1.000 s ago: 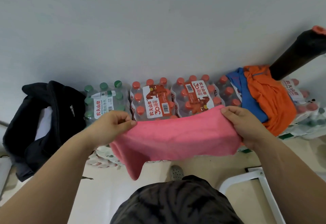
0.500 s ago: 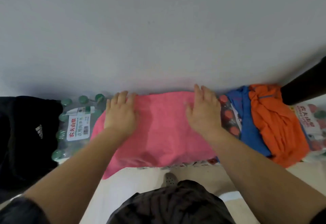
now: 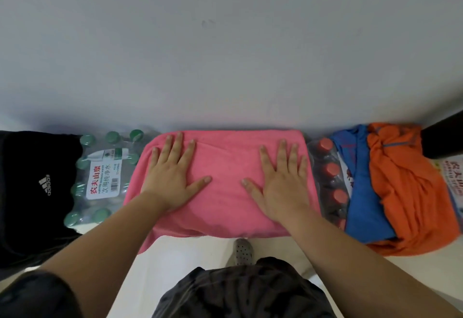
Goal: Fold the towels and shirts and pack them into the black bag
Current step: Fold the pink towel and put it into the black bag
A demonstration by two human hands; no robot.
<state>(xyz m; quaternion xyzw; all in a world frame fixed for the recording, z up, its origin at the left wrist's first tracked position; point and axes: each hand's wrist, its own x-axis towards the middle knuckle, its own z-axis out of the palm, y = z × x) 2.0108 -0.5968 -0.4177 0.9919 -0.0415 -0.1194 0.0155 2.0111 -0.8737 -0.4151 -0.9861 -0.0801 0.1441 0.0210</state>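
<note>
- The pink towel lies spread flat on top of the shrink-wrapped bottle packs, right against the wall, dead centre at 12 o'clock from the person.
- Its long axis runs side to side, 9 to 3 o'clock, so I'd guess the next fold brings one short end across to the other.
- The left hand is flat with fingers spread, palm down on the 9 o'clock half of the towel. It isn't pinching anything.
- The right hand does the same on the 3 o'clock half: fingers splayed, pressing down, no grip.
- Both hands sit about equally far from their own short edge, so either could start the fold.
- The black bag is off at 9 o'clock, past the green-capped water pack, so the left hand is nearer to it for packing.
- The blue shirt and orange shirt are piled at 3 o'clock, unfolded, nearer the right hand.
</note>
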